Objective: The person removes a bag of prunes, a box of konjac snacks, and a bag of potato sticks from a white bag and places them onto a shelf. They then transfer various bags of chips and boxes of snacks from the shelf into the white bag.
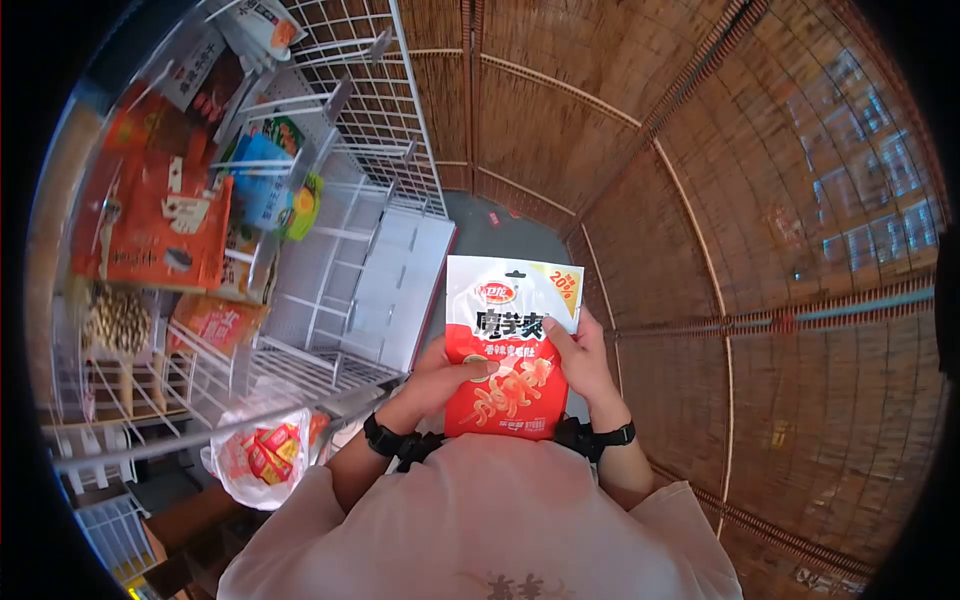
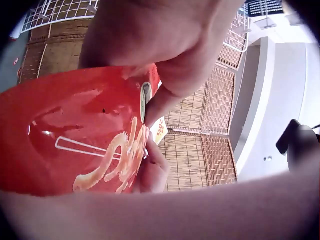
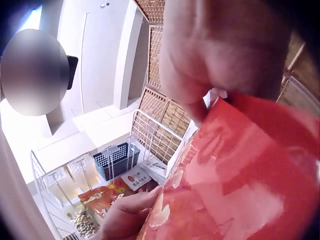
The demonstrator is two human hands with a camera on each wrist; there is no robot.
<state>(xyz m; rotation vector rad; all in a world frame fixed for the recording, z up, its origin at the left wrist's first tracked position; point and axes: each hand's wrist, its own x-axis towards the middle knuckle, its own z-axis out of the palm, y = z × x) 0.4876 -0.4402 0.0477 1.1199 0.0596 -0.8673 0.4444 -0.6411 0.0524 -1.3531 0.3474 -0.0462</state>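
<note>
Upright in front of my chest is a red and white snack bag with a hang hole in its pale top edge and a yellow corner reading 20%. My left hand grips its left side, thumb laid across the front. On the opposite side my right hand pinches the edge, thumb on the front near the dark lettering. The left wrist view shows the bag's bulging red face close up, the left thumb bent over its edge. In the right wrist view the right hand holds a corner. Fingers behind the bag are mostly hidden.
At left stands a white wire rack holding several snack bags, including an orange bag and a blue bag. Below hangs a white plastic bag with red and yellow packets. A woven screen lines the right side.
</note>
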